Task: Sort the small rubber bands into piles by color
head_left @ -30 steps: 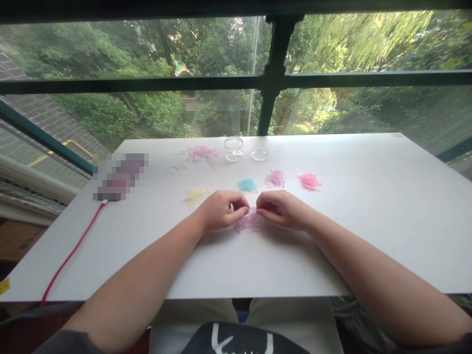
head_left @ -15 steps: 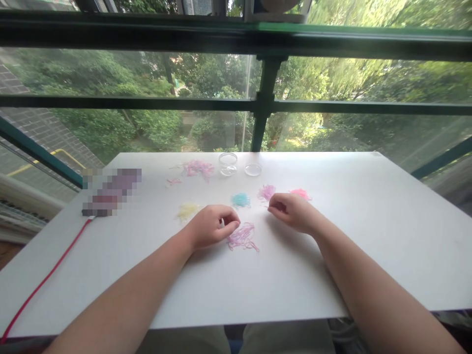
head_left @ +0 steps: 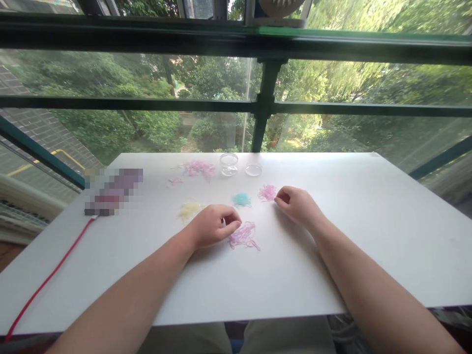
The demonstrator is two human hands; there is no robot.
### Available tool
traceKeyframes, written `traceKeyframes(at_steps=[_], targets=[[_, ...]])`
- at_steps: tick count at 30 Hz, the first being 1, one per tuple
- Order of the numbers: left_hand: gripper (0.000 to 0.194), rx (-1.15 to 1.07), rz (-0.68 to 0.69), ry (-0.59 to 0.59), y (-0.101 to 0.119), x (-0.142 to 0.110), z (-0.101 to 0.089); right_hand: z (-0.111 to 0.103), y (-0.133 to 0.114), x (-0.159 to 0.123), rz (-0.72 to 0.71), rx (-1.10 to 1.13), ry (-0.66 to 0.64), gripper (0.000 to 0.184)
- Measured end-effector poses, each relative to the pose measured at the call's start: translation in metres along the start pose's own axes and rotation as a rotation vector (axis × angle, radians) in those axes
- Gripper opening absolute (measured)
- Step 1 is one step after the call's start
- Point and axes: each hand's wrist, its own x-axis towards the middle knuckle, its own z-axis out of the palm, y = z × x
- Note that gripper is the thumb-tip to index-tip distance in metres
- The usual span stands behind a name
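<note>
My left hand (head_left: 217,226) rests on the table with thumb and fingers curled into a pinch. Its fingertips are at the left edge of a loose heap of pink and purple loops (head_left: 246,236), which look like thin rubber bands. My right hand (head_left: 295,204) is pinched too, its fingertips at the right edge of a small purple-pink pile (head_left: 267,192). Whatever either pinch holds is too small to make out. A blue pile (head_left: 242,199) lies between the hands, further back. Left of my left hand is a pale yellow pile (head_left: 189,210).
A larger pink pile (head_left: 201,168) lies at the back left, with a few strands (head_left: 175,182) beside it. A clear round jar (head_left: 229,165) and a clear lid (head_left: 253,170) stand near the back edge. A blurred-out object (head_left: 114,191) with a red cord (head_left: 55,270) is at left.
My right hand has moved a little right and back, and now covers the bright pink pile that showed behind it. My left hand stays in place.
</note>
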Motion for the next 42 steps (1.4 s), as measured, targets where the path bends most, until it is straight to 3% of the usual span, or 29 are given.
traceKeyframes(at_steps=[8,11,18,23,33,42], targets=[[0.013,0.014,0.000,-0.007,0.000,0.000,-0.001,-0.003,0.002,0.002,0.047,-0.042,0.025,0.012],[0.013,0.016,-0.013,-0.009,0.000,0.001,-0.001,-0.005,0.002,0.001,-0.015,0.008,0.039,0.013],[0.015,0.061,-0.045,-0.024,-0.001,0.002,0.002,0.005,-0.019,-0.012,-0.323,0.185,-0.328,0.015],[0.016,0.143,-0.087,0.031,-0.003,0.004,0.002,0.005,-0.028,-0.014,-0.384,0.153,-0.418,0.024],[0.017,0.200,-0.063,-0.041,-0.001,0.003,0.000,0.016,-0.031,-0.014,-0.494,0.121,-0.383,0.009],[0.018,0.194,-0.046,-0.042,-0.002,0.003,0.000,0.012,-0.031,-0.016,-0.473,0.153,-0.372,0.006]])
